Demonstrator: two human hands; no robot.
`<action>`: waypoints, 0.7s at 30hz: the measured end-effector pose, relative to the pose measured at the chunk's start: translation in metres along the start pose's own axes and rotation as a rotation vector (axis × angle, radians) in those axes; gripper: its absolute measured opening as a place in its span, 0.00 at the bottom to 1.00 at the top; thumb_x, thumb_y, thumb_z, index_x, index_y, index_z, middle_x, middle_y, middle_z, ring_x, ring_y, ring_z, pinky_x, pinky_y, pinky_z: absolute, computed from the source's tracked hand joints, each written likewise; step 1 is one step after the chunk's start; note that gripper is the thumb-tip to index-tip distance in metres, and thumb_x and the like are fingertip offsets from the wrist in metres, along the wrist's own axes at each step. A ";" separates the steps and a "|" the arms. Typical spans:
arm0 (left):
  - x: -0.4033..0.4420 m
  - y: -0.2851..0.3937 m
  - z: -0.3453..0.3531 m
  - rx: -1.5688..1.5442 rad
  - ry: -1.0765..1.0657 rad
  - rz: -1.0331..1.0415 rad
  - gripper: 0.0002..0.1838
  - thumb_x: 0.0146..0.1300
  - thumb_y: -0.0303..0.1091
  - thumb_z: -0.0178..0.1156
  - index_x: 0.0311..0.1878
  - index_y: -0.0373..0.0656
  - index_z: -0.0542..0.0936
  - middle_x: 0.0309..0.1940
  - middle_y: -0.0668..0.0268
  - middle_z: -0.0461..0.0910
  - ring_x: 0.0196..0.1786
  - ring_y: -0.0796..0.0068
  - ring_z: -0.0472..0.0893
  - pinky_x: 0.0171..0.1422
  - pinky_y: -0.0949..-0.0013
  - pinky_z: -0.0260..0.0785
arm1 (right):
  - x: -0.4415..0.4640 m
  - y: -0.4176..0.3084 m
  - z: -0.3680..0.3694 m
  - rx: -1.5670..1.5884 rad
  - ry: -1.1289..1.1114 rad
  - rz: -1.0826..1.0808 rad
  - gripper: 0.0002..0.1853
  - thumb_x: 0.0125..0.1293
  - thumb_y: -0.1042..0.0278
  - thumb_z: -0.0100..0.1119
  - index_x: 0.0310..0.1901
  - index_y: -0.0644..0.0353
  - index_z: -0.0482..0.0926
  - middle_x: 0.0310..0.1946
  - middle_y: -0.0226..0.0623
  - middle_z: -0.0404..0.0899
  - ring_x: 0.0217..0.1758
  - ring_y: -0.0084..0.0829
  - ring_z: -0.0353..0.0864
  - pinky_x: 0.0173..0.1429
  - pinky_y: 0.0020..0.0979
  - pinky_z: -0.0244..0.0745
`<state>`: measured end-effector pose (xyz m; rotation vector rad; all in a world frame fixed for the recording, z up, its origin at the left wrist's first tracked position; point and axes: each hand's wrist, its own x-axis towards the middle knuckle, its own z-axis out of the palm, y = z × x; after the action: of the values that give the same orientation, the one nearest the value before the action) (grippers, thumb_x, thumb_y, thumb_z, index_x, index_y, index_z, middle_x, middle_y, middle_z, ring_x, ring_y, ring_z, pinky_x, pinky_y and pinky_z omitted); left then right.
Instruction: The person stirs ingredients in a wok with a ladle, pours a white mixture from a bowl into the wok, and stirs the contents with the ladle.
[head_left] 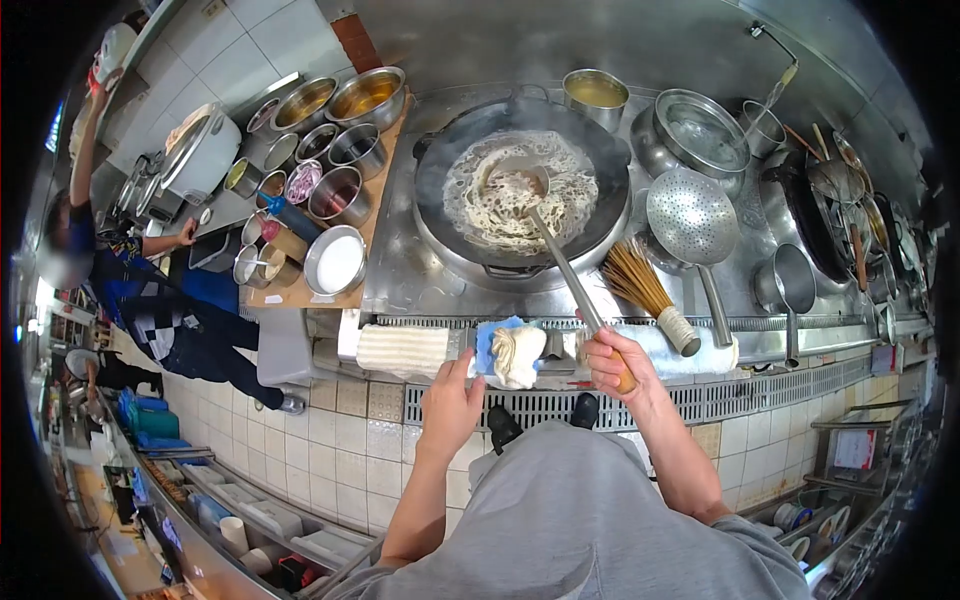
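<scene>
My right hand (622, 366) is wrapped around the wooden end of a long-handled ladle (566, 266). The ladle's bowl rests in a large black wok (432, 200), amid a pale, foamy, creamy liquid (480, 222) that is spread over the bottom. At the front edge of the stove, my left hand (455, 398) has its fingers stretched out and holds nothing. Its fingertips are close to a blue cloth (486, 338) with a crumpled cream cloth (516, 357) on top; whether they touch, I cannot tell. A folded striped towel (403, 348) lies to the left.
A bamboo brush (640, 290) and a perforated strainer (692, 215) lie right of the wok. Behind stand metal pots (596, 95). On the left, a board carries several metal containers, one with white powder (335, 262). Another person (150, 290) stands farther left.
</scene>
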<state>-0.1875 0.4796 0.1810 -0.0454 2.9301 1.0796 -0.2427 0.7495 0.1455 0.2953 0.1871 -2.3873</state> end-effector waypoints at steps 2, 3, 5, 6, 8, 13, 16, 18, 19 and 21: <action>0.002 0.000 -0.001 -0.034 0.009 0.003 0.22 0.59 0.32 0.57 0.58 0.38 0.72 0.41 0.52 0.77 0.30 0.58 0.80 0.38 0.58 0.72 | -0.003 0.004 0.001 -0.030 0.004 -0.031 0.18 0.69 0.70 0.48 0.60 0.52 0.65 0.22 0.26 0.62 0.13 0.15 0.60 0.12 0.19 0.59; 0.000 -0.003 0.000 -0.003 -0.024 0.026 0.22 0.59 0.32 0.57 0.58 0.38 0.72 0.41 0.52 0.77 0.30 0.58 0.80 0.39 0.58 0.72 | -0.004 0.006 -0.001 -0.101 0.034 -0.053 0.18 0.69 0.70 0.48 0.60 0.52 0.65 0.22 0.26 0.62 0.13 0.15 0.60 0.12 0.19 0.59; -0.003 -0.011 0.005 0.029 -0.060 0.052 0.22 0.59 0.32 0.57 0.57 0.39 0.72 0.42 0.52 0.77 0.30 0.58 0.80 0.39 0.58 0.72 | -0.005 0.008 -0.003 -0.169 0.066 -0.077 0.18 0.69 0.70 0.49 0.60 0.52 0.66 0.22 0.26 0.63 0.13 0.15 0.60 0.12 0.19 0.59; -0.006 -0.016 0.010 0.040 -0.090 0.065 0.22 0.59 0.33 0.57 0.58 0.39 0.72 0.42 0.53 0.77 0.31 0.57 0.80 0.39 0.58 0.72 | -0.005 0.009 -0.004 -0.201 0.086 -0.090 0.19 0.68 0.71 0.50 0.60 0.52 0.65 0.22 0.27 0.63 0.13 0.15 0.60 0.12 0.19 0.59; -0.014 -0.019 0.014 0.049 -0.125 0.078 0.22 0.59 0.33 0.57 0.58 0.40 0.72 0.43 0.53 0.77 0.32 0.56 0.80 0.39 0.57 0.72 | -0.007 0.011 -0.007 -0.230 0.111 -0.103 0.20 0.67 0.72 0.51 0.60 0.51 0.64 0.22 0.27 0.63 0.13 0.16 0.60 0.12 0.19 0.59; -0.030 -0.030 0.022 0.061 -0.115 0.117 0.23 0.57 0.30 0.59 0.58 0.41 0.72 0.39 0.54 0.76 0.29 0.60 0.77 0.36 0.61 0.70 | -0.006 0.018 -0.008 -0.487 0.327 -0.170 0.39 0.61 0.75 0.58 0.70 0.51 0.49 0.22 0.30 0.65 0.12 0.20 0.63 0.12 0.22 0.60; -0.035 -0.033 0.017 0.042 -0.167 0.050 0.24 0.57 0.30 0.59 0.59 0.42 0.72 0.39 0.55 0.76 0.30 0.60 0.77 0.37 0.60 0.70 | -0.002 0.023 -0.011 -0.659 0.361 -0.199 0.43 0.59 0.76 0.60 0.72 0.53 0.44 0.21 0.29 0.67 0.12 0.21 0.64 0.13 0.23 0.61; -0.039 -0.039 0.015 0.024 -0.187 0.037 0.24 0.57 0.30 0.58 0.59 0.43 0.72 0.39 0.55 0.76 0.31 0.59 0.77 0.37 0.59 0.70 | 0.001 0.027 -0.011 -0.768 0.394 -0.200 0.43 0.59 0.77 0.60 0.72 0.53 0.45 0.20 0.29 0.67 0.12 0.20 0.65 0.13 0.23 0.62; -0.040 -0.042 0.013 0.008 -0.209 0.027 0.24 0.57 0.30 0.58 0.59 0.43 0.72 0.39 0.54 0.76 0.32 0.58 0.77 0.38 0.58 0.70 | 0.002 0.029 -0.011 -0.875 0.425 -0.204 0.42 0.59 0.77 0.60 0.72 0.54 0.46 0.19 0.28 0.68 0.12 0.20 0.65 0.14 0.23 0.62; -0.042 -0.042 0.005 0.032 -0.260 0.014 0.23 0.57 0.30 0.56 0.59 0.42 0.71 0.41 0.53 0.77 0.35 0.54 0.78 0.40 0.56 0.71 | 0.005 0.033 -0.014 -0.939 0.471 -0.228 0.42 0.60 0.77 0.59 0.72 0.54 0.47 0.18 0.27 0.68 0.12 0.19 0.65 0.14 0.22 0.62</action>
<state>-0.1441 0.4523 0.1511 0.1080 2.7176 0.9585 -0.2220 0.7254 0.1288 0.3788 1.5535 -2.1198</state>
